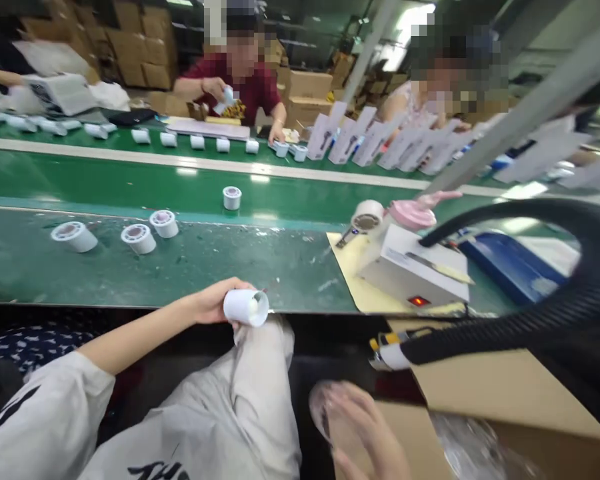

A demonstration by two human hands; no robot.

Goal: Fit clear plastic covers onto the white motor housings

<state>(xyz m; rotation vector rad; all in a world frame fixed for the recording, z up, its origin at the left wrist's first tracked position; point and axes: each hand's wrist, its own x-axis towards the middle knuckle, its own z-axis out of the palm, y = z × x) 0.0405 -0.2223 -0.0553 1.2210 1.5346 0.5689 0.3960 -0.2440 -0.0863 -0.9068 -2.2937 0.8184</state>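
My left hand [219, 301] is wrapped round a white cylindrical housing [239, 307] at the bench's front edge. The housing lies on its side, its open end facing right, with something pale inside. Lower right, my right hand [363, 423] is smeared by motion beside an open cardboard box [473, 373]. Its fingers grip a clear round plastic cover [320, 408]. Clear plastic pieces [465, 440] lie inside the box. Several similar white housings, such as this one [139, 239], stand on the bench to the left.
A white machine [415, 267] with a lit red switch sits on the bench at right. Its black hose [485, 333] arches over the box, ending in a nozzle. A blue tray [510, 267] lies behind. Beyond the green conveyor [130, 177], two co-workers sit near white housings and cartons.
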